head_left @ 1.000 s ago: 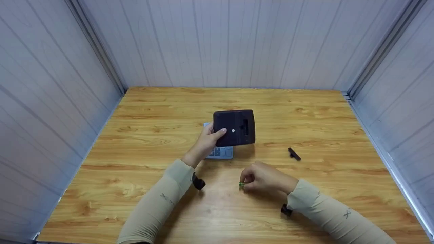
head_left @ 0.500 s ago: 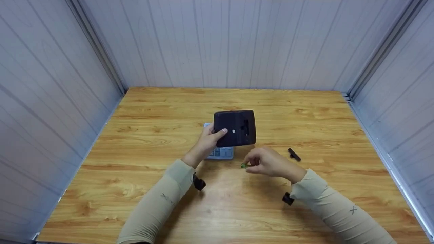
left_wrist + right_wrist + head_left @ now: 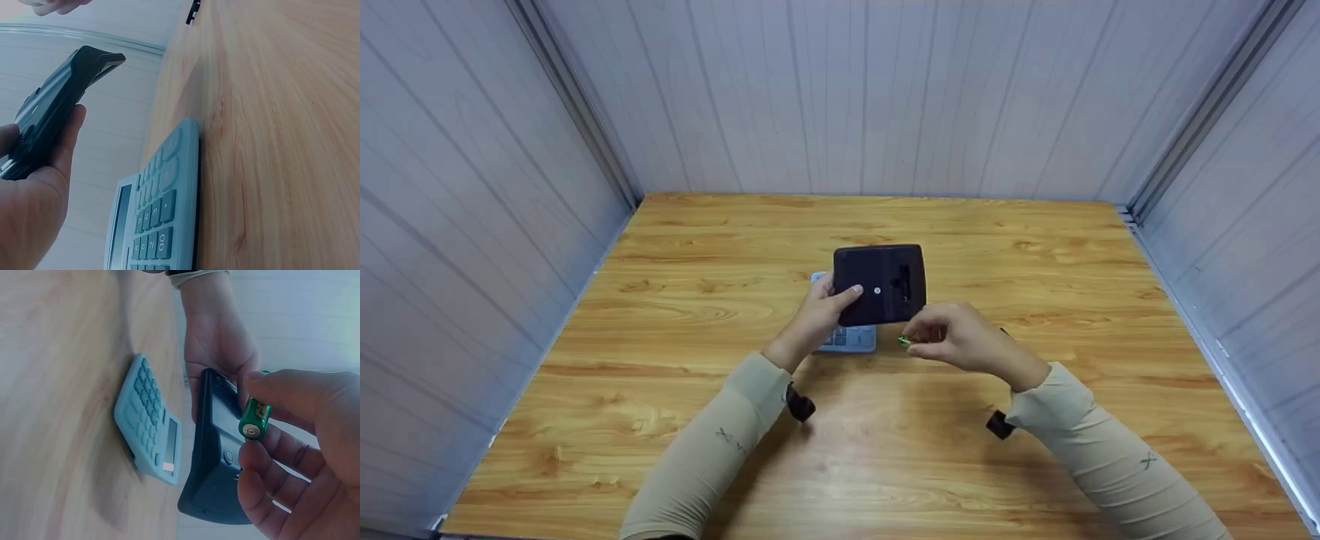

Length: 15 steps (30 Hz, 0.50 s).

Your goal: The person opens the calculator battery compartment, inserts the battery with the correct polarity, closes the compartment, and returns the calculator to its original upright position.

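Note:
My left hand (image 3: 817, 311) holds a black calculator (image 3: 870, 262) above the table, its back towards me and the thumb lying on that back. An open battery slot (image 3: 905, 283) shows near its right side; the keys are hidden from the head view. Just below the calculator's lower right corner, my right hand (image 3: 971, 341) pinches a small green battery (image 3: 254, 419) between thumb and fingers. One flat metal end of the battery faces the right wrist camera. The battery is outside the slot.
A light blue calculator (image 3: 851, 339) lies keys up on the wooden table (image 3: 697, 300), partly behind the left hand and black calculator. A small black battery cover (image 3: 193, 11) lies farther right, mostly hidden by my right hand in the head view. Pale panel walls (image 3: 825, 97) enclose the table.
My right hand has lifted the green battery from near the table's front middle up to the black calculator's lower right corner. My left hand and the black calculator have barely moved.

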Motion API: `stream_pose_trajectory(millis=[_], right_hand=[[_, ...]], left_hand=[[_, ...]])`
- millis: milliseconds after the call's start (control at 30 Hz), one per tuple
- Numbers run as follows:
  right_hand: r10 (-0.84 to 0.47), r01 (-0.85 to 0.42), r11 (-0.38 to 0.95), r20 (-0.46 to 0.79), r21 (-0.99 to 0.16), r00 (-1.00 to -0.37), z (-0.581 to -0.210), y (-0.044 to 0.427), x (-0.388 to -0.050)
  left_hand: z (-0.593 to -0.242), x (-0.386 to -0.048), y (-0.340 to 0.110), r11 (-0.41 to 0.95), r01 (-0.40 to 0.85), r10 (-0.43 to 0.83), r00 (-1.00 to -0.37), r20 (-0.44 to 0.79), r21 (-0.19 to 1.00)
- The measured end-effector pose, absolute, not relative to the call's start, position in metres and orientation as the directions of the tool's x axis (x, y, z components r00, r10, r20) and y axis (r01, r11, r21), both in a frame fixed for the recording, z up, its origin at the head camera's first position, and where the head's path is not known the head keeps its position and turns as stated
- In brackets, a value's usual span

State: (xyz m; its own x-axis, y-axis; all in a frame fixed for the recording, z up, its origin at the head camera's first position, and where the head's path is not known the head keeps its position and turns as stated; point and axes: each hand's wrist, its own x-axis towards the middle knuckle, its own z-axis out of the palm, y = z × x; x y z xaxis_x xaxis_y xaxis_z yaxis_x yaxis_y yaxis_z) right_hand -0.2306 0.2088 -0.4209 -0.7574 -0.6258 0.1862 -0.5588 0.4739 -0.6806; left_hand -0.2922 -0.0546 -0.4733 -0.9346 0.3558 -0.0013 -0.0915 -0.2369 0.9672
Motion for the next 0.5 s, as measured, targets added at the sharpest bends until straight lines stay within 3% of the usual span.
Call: stream_pose_trajectory(millis=[333,500], right_hand=[[-0.544,-0.550,0.440,0.276,-0.710,-0.792,-0.4171,0.2122,-0.2342],[-0.458,-0.500,0.451,0.290,-0.739,-0.840,-0.4205,0.2125,-0.2366]], left_hand=[[-0.4721,-0.2915,-0.0523,-0.246,-0.083,0.360,-0.933,0.011,0.966],[-0.4721,-0.2913,-0.0506,-0.248,-0.082,0.362,-0.932,0.013,0.965]])
